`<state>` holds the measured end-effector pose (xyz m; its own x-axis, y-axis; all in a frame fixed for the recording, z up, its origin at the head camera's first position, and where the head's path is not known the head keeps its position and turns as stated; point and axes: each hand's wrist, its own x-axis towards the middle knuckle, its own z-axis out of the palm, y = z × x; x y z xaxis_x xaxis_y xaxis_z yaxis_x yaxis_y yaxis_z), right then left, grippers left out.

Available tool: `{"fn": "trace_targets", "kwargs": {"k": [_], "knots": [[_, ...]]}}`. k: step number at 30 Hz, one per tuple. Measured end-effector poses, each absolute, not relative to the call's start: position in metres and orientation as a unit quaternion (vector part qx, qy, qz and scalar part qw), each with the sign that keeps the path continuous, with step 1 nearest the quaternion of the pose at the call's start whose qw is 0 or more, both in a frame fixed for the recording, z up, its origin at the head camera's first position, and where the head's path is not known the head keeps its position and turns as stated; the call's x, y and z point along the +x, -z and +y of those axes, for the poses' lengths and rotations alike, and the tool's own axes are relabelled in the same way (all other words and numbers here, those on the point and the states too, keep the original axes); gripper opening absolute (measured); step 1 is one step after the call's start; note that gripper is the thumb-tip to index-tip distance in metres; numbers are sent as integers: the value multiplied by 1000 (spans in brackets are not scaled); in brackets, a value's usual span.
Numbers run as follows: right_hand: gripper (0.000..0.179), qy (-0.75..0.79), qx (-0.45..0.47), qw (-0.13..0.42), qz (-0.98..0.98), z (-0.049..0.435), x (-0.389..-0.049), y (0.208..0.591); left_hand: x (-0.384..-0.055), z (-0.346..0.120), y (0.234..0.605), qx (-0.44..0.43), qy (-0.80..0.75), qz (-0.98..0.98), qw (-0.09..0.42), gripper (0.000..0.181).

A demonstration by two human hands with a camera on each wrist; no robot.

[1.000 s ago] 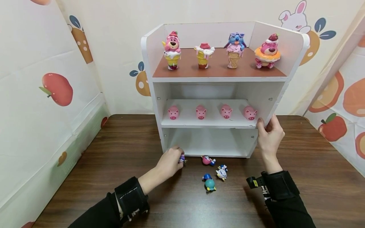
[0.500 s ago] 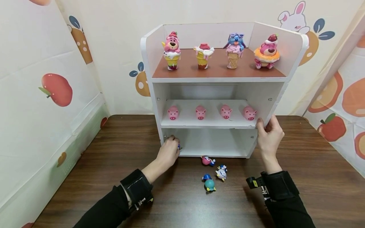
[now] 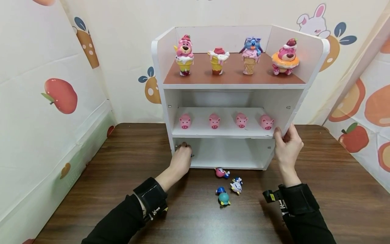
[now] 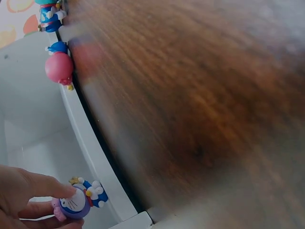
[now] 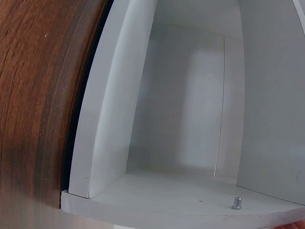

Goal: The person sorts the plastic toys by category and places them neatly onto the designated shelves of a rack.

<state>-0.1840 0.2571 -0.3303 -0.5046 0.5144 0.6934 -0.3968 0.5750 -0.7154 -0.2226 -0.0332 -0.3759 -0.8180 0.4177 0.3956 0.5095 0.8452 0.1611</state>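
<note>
In the left wrist view, my left hand pinches a small Doraemon figurine with a purple and white head and blue body. It is at the left end of the white display shelf's bottom level, close over the board. From the head view my left hand hides most of this figurine. My right hand grips the shelf's right side panel, thumb at the front edge. Several similar figurines lie on the table in front: a pink one, a white-and-blue one and a teal one.
On the middle board stands a row of pink pig figures. The brown top board holds several ice-cream figurines. A metal shelf pin sticks out of the side panel. Patterned walls enclose the wooden table.
My left hand has lifted the figurine from the table in front of the shelf and moved it up and forward into the bottom level's left end. My right hand stays on the side panel.
</note>
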Motion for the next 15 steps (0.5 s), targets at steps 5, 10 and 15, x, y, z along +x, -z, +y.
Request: {"fn": "trace_targets", "kwargs": {"k": [5, 10, 15], "knots": [[30, -458, -41, 496, -736, 257, -184, 331, -222, -31, 376, -240, 121, -947, 176, 6], [30, -457, -41, 498, -735, 258, -185, 331, -222, -31, 377, -238, 120, -948, 176, 7], [30, -456, -41, 500, -735, 258, -185, 331, -220, -31, 377, -239, 120, -946, 184, 8]]}}
